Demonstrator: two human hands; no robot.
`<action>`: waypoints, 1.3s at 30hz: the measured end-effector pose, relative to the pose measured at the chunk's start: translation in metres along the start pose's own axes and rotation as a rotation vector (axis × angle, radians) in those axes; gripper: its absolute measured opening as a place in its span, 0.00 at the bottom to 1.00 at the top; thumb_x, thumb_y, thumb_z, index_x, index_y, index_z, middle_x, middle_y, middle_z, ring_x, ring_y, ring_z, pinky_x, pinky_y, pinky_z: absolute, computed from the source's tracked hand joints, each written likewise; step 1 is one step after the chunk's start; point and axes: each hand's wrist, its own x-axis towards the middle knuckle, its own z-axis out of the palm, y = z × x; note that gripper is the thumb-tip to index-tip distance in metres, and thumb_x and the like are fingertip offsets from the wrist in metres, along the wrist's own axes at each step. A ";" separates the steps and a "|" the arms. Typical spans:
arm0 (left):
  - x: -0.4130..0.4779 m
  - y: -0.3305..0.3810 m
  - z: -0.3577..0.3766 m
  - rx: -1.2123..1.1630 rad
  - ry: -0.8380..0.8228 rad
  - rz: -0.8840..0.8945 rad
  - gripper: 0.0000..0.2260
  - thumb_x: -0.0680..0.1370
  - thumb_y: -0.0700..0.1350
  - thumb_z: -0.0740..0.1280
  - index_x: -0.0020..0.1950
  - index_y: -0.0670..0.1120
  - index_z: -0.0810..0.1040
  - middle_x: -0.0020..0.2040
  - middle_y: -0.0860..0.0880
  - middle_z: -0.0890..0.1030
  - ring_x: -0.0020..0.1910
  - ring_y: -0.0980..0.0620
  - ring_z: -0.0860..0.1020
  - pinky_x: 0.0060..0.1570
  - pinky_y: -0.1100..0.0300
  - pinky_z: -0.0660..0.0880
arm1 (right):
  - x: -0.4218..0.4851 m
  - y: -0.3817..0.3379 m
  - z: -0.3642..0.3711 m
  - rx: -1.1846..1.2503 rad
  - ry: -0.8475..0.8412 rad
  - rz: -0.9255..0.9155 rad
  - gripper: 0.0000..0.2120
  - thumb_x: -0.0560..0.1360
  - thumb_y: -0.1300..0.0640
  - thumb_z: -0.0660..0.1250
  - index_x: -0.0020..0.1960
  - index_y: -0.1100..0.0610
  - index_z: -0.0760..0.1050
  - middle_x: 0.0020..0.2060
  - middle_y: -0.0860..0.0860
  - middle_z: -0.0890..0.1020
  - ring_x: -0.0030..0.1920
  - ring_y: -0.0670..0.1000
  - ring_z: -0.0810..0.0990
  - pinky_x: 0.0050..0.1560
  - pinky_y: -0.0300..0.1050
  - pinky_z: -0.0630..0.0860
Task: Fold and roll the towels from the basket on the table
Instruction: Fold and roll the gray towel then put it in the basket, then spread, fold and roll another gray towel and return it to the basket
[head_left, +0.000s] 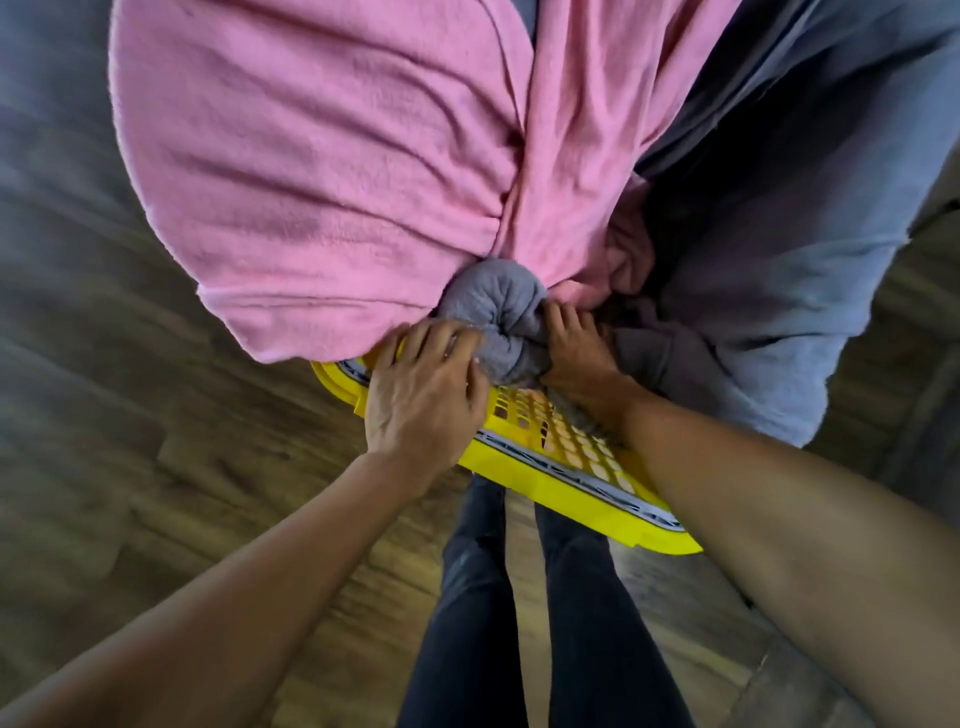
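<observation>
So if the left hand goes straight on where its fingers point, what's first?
Left hand likely meets the bunched grey terry towel first; its fingertips look against it, though depth is unclear.

No readable text, labels or numbers anywhere.

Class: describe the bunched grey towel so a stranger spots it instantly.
Find the yellow basket heaped with towels. Gripped between the left hand and right hand is the grey towel. Unlike the spread pink towel and blue towel, it is a small tight ball.
</observation>
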 end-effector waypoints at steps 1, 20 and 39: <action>-0.001 -0.001 0.001 0.001 0.007 0.002 0.13 0.76 0.47 0.59 0.57 0.49 0.79 0.56 0.50 0.79 0.57 0.47 0.75 0.58 0.51 0.70 | 0.003 -0.001 0.004 -0.004 0.005 0.012 0.47 0.66 0.53 0.74 0.77 0.59 0.52 0.70 0.57 0.64 0.65 0.60 0.66 0.60 0.55 0.67; -0.015 0.035 -0.032 -0.114 -0.115 0.051 0.09 0.74 0.43 0.62 0.51 0.44 0.78 0.48 0.43 0.80 0.49 0.39 0.77 0.52 0.48 0.71 | -0.209 -0.016 -0.074 0.679 0.470 0.200 0.08 0.76 0.59 0.65 0.54 0.54 0.79 0.47 0.52 0.80 0.49 0.53 0.79 0.50 0.46 0.73; -0.014 0.208 -0.017 -0.326 -0.250 0.195 0.12 0.74 0.41 0.70 0.56 0.40 0.77 0.50 0.42 0.78 0.51 0.40 0.75 0.52 0.48 0.72 | -0.226 0.111 -0.061 0.826 0.425 0.225 0.19 0.70 0.61 0.70 0.59 0.55 0.70 0.51 0.57 0.78 0.48 0.61 0.79 0.49 0.59 0.76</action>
